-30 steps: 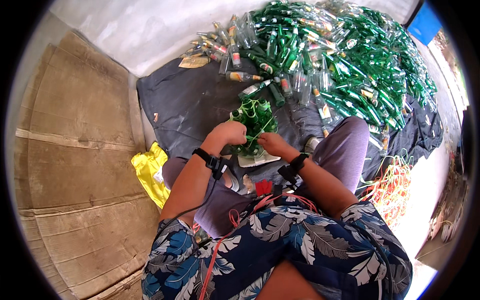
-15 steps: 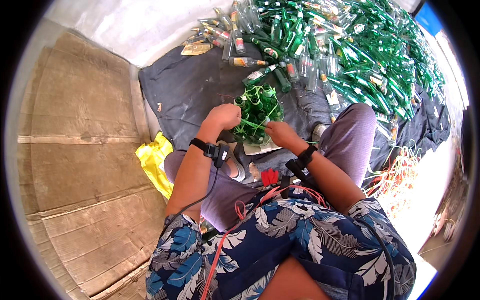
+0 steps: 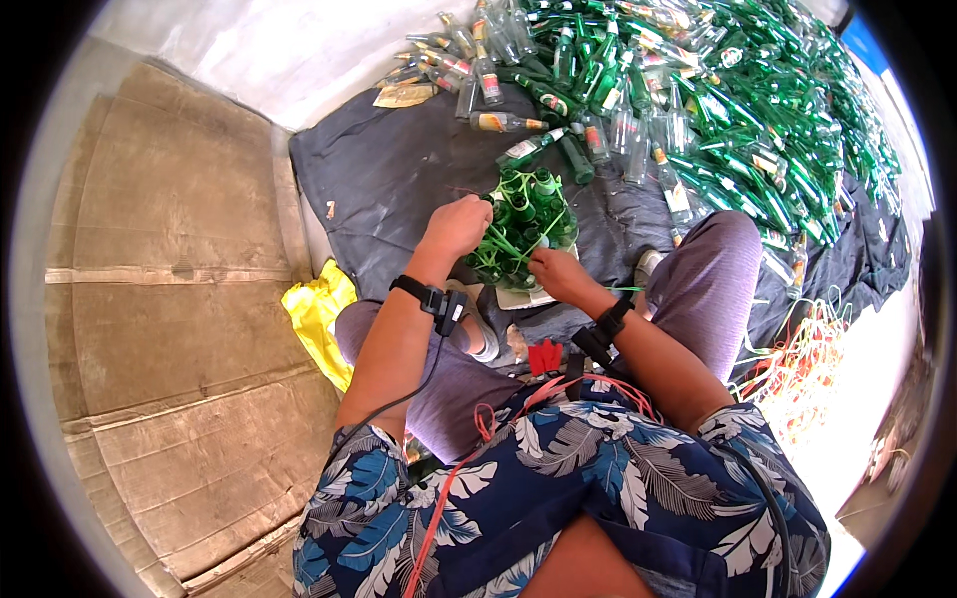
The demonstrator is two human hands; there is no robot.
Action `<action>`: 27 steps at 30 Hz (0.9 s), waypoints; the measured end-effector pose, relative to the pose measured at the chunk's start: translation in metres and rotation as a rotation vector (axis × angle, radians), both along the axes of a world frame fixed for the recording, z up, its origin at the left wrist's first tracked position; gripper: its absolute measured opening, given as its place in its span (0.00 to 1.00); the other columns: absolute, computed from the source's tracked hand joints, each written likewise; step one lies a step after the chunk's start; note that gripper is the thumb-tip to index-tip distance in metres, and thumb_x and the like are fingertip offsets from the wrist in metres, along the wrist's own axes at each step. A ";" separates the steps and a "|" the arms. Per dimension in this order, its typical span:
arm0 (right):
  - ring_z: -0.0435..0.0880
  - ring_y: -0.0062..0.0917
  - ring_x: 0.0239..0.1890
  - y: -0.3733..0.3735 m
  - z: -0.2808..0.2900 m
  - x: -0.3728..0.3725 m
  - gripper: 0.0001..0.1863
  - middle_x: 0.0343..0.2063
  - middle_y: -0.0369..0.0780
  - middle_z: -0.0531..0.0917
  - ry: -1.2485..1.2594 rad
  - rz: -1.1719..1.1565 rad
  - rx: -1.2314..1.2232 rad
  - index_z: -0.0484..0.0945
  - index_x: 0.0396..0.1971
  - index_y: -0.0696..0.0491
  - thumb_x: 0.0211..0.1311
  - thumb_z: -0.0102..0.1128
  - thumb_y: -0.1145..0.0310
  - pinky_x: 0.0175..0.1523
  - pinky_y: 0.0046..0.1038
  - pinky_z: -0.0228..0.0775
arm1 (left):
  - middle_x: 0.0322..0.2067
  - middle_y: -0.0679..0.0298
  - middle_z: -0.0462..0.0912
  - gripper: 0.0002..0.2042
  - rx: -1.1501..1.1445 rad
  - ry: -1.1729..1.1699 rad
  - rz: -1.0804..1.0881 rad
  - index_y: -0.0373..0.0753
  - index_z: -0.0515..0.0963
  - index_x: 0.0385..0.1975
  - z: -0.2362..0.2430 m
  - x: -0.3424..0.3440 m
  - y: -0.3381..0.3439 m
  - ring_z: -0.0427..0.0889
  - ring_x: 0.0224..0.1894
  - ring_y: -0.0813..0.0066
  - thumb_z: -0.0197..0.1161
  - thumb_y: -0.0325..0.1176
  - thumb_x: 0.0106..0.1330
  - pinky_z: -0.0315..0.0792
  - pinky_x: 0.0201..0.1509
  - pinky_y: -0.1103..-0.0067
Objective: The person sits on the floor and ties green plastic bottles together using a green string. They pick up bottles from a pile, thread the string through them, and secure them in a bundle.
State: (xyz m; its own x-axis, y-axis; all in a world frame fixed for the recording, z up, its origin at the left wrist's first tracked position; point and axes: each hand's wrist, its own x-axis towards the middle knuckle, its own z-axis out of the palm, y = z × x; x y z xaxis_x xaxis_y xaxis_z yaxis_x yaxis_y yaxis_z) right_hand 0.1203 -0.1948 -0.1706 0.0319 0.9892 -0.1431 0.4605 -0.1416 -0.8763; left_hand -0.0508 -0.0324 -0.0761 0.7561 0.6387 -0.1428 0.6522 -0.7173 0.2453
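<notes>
A cluster of upright green glass bottles (image 3: pixel 546 207) stands between my knees, with green plastic strap (image 3: pixel 512 243) wound around and across their necks. My left hand (image 3: pixel 461 225) is closed at the cluster's left side, pinching the strap; its fingertips are partly hidden. At the near right side, my right hand (image 3: pixel 560 273) grips the strap between thumb and fingers. A loose strap end (image 3: pixel 624 289) sticks out to the right past that hand. Under the bottles lies a pale flat piece of board (image 3: pixel 518 299).
A big heap of loose green and clear bottles (image 3: pixel 758 120) spreads across the far right of a black sheet (image 3: pixel 379 189). Cardboard (image 3: pixel 189 329) lines the left, beside a yellow bag (image 3: pixel 321 311). Red gloves (image 3: pixel 544 357) lie near me; tangled straps (image 3: pixel 797 349) lie at right.
My left hand has moved slightly up along the cluster's left side. The strap end now shows right of my right hand. The whole view has shifted a little.
</notes>
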 end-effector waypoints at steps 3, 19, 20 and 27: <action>0.80 0.56 0.38 0.001 -0.002 0.000 0.12 0.30 0.56 0.82 0.020 -0.038 -0.018 0.77 0.34 0.59 0.66 0.51 0.64 0.42 0.51 0.71 | 0.38 0.57 0.82 0.06 -0.009 -0.029 -0.007 0.42 0.81 0.34 -0.005 0.002 0.004 0.82 0.44 0.55 0.59 0.34 0.65 0.75 0.47 0.63; 0.81 0.56 0.39 0.003 -0.002 0.000 0.14 0.31 0.56 0.83 -0.116 -0.032 0.040 0.78 0.33 0.57 0.67 0.50 0.63 0.44 0.52 0.72 | 0.31 0.60 0.86 0.07 0.026 -0.015 0.038 0.48 0.85 0.34 -0.010 0.014 0.005 0.85 0.39 0.58 0.65 0.41 0.61 0.76 0.41 0.63; 0.81 0.56 0.39 0.003 -0.002 0.000 0.14 0.31 0.56 0.83 -0.114 -0.026 0.047 0.78 0.34 0.57 0.67 0.50 0.63 0.44 0.52 0.72 | 0.31 0.61 0.86 0.07 0.029 -0.006 0.042 0.48 0.85 0.33 -0.010 0.015 0.004 0.85 0.39 0.58 0.66 0.41 0.61 0.76 0.41 0.63; 0.82 0.56 0.40 0.004 -0.004 0.001 0.14 0.33 0.56 0.83 -0.140 0.009 0.001 0.81 0.37 0.55 0.66 0.50 0.62 0.46 0.52 0.73 | 0.30 0.62 0.86 0.07 0.059 -0.005 0.043 0.49 0.86 0.31 -0.009 0.017 0.002 0.85 0.37 0.59 0.68 0.42 0.58 0.76 0.40 0.64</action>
